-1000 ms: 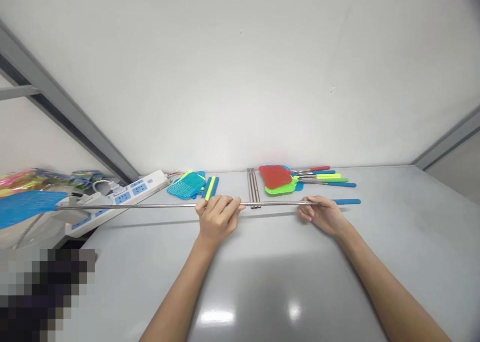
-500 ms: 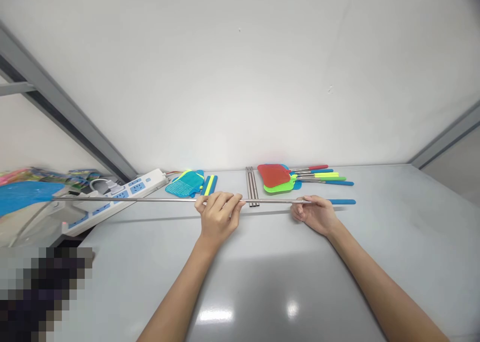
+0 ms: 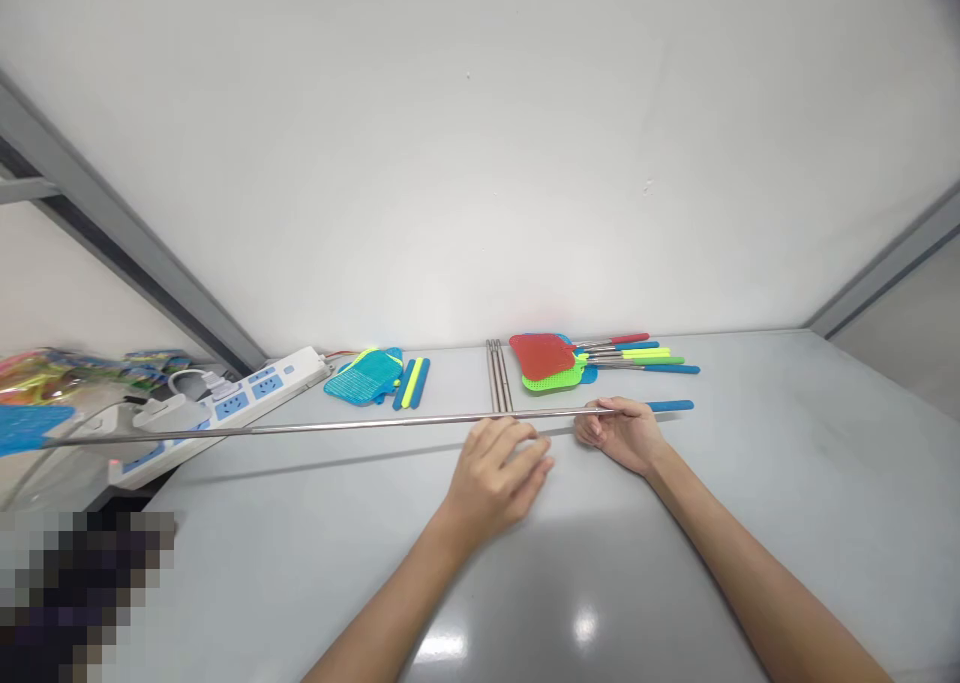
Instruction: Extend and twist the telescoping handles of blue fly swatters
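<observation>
One thin, shiny mtl rod (image 3: 337,426)

Fly swatter (image 3: 322,427): one piece, long and slender. Flat blue head (image 3: 30,430) at far left, partly cut off by the view's edge. Thin silvery metal rod (image 3: 450,420), drawn out long, straight, with visible joints. Slim blue handle (image 3: 671,405) at right. Pose: raised, nearly level crosswise, handle end slightly higher in view.
</observation>
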Tool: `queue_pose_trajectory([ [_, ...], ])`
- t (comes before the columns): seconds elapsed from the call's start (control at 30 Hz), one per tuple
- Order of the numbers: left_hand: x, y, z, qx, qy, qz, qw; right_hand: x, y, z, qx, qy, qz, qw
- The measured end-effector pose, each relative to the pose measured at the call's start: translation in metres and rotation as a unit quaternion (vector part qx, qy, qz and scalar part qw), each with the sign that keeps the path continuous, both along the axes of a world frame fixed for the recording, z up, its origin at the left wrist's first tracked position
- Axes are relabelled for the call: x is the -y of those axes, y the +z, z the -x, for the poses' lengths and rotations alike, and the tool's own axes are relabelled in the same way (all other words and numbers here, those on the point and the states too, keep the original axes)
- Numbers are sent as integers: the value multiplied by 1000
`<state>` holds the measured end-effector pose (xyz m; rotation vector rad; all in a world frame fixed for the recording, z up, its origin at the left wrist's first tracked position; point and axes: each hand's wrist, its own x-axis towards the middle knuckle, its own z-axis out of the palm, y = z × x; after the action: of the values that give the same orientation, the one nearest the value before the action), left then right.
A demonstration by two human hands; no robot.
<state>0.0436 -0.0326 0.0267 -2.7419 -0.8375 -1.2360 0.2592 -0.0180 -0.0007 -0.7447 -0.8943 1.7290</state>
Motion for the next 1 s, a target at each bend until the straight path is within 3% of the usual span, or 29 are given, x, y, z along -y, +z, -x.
queue_pose_trajectory([
  [0.13, 10, -10, -14, 41, -58, 176, 982, 0, -2, -1, 3, 3, -7, 1000],
  [0.23, 7, -17, -18, 128, -45, 365, 921, 0, -2, -1, 13, 4, -9, 1000],
  [0.33, -2, -18, -14, 222, -30, 476, 850, 0, -1, 0, 15, 5, -8, 1000],
  [0.53, -17, -3, 0, 368, -52, 492, 787, 2, 4, 5, -6, 10, -10, 1000],
  [0.7, -22, 12, -1, 486, -125, 547, 669, 4, 6, 9, -14, 0, -5, 1000],
  [0.77, -22, 16, -5, 496, -143, 572, 638, 4, 6, 10, -14, 5, -9, 1000],
  [1.0, -24, 22, -20, 520, -153, 562, 625, 5, 7, 18, -20, 44, -4, 999],
])
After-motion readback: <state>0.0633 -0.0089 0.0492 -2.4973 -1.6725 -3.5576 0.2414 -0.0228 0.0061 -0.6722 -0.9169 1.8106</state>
